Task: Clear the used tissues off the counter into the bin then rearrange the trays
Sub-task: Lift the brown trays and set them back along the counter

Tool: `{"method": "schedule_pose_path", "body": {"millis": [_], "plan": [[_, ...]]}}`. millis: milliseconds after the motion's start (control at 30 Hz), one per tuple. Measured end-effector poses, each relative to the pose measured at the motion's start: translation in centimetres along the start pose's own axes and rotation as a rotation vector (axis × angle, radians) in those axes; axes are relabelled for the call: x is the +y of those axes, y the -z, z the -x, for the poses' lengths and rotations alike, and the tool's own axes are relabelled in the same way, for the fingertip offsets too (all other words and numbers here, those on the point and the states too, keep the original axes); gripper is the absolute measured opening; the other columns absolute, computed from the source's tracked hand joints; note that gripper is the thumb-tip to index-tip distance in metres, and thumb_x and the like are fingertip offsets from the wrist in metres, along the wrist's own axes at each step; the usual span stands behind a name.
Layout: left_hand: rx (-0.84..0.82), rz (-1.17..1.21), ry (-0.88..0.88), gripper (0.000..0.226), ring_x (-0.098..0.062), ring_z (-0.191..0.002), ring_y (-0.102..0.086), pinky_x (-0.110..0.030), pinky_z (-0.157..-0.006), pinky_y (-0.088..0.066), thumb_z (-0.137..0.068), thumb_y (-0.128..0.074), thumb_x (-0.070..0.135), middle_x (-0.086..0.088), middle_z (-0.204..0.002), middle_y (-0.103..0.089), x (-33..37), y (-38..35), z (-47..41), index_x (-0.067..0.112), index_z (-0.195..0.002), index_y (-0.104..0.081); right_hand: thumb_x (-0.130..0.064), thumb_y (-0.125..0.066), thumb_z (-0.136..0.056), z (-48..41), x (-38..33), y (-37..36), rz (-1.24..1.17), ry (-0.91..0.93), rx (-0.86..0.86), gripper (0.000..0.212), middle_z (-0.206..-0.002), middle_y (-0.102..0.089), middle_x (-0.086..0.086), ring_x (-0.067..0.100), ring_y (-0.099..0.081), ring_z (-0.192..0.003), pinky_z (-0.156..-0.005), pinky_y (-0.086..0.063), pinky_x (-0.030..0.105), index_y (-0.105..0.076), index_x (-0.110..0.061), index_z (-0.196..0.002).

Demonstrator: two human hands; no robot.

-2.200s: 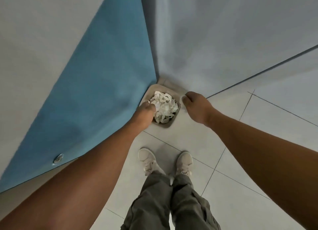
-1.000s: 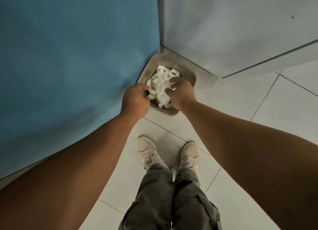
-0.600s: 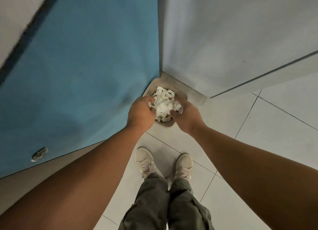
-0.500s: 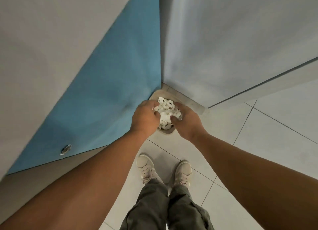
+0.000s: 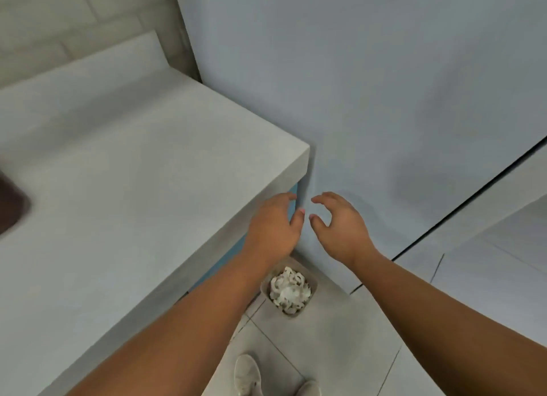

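1. Our left grip (image 5: 273,228) and right grip (image 5: 340,227) hover loosely curled, holding nothing, by the smooth grey tabletop (image 5: 133,188) corner.
2. Crumpled white tissues (image 5: 288,290) fill the rounded-square beige bin (image 5: 314,287) on the tiled floor (image 5: 325,351).

The desk (image 5: 133,188) in front of me has a smooth, matt grey top, stone-like. The blue panel (image 5: 228,256) under it is flat and matt, as is the pale painted wall (image 5: 370,84). The floor (image 5: 340,351) tiles are smooth with a faint sheen. The beige bin (image 5: 293,314) looks like smooth plastic, and the tissues (image 5: 288,289) in it are crumpled white paper. My shoes (image 5: 247,375) look like pale cloth.
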State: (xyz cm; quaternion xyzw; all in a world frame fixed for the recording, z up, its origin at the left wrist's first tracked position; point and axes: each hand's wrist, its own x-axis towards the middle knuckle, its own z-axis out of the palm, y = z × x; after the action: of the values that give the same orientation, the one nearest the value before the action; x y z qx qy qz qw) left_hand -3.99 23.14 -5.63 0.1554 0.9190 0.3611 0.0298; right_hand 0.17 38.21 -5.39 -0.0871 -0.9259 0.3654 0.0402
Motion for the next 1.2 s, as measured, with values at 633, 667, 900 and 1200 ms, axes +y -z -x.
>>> {"method": "schedule_pose_path", "body": {"millis": [633, 667, 900, 1200], "plan": [[0.473, -0.129, 0.111, 0.038, -0.011, -0.131, -0.046, -0.022, -0.104, -0.033, -0.100, -0.050, 0.042, 0.010, -0.140, -0.054, 1.6, 23.2, 8.4, 0.026, -0.134, -0.054, -0.028, -0.060, -0.094, 0.3, -22.4, 4.3, -0.106, 0.486, -0.005, 0.030, -0.141, -0.050, -0.006, 0.011, -0.043, -0.133, -0.109, -0.032, 0.022, -0.061, -0.027, -0.124], [0.495, -0.136, 0.127, 0.037, -0.011, -0.131, -0.046, -0.022, -0.104, -0.033, -0.100, -0.050, 0.041, 0.010, -0.139, -0.055, 0.9, 24.3, 9.2, 0.026, -0.133, -0.055, -0.028, -0.059, -0.094, 0.5, -23.7, 3.5, -0.105, 0.514, -0.026, 0.031, -0.141, -0.051, -0.007, 0.010, -0.043, -0.133, -0.107, -0.030, 0.019, -0.060, -0.027, -0.125], [0.644, -0.175, 0.252, 0.034, -0.012, -0.124, -0.050, -0.023, -0.100, -0.041, -0.099, -0.054, 0.038, 0.009, -0.131, -0.059, -6.3, 32.3, 15.7, 0.023, -0.130, -0.057, -0.026, -0.060, -0.093, 3.0, -33.7, -4.1, -0.122, 0.681, -0.169, 0.031, -0.134, -0.055, -0.008, 0.009, -0.047, -0.128, -0.102, -0.029, 0.015, -0.061, -0.024, -0.124], [0.763, -0.254, 0.468, 0.036, -0.011, -0.125, -0.048, -0.021, -0.093, -0.038, -0.099, -0.053, 0.038, 0.009, -0.134, -0.057, -18.9, 43.2, 27.5, 0.023, -0.132, -0.056, -0.025, -0.060, -0.093, 8.9, -46.9, -17.7, -0.109, 0.800, -0.385, 0.035, -0.130, -0.060, -0.006, 0.011, -0.054, -0.119, -0.099, -0.041, 0.021, -0.061, -0.021, -0.127]]}}
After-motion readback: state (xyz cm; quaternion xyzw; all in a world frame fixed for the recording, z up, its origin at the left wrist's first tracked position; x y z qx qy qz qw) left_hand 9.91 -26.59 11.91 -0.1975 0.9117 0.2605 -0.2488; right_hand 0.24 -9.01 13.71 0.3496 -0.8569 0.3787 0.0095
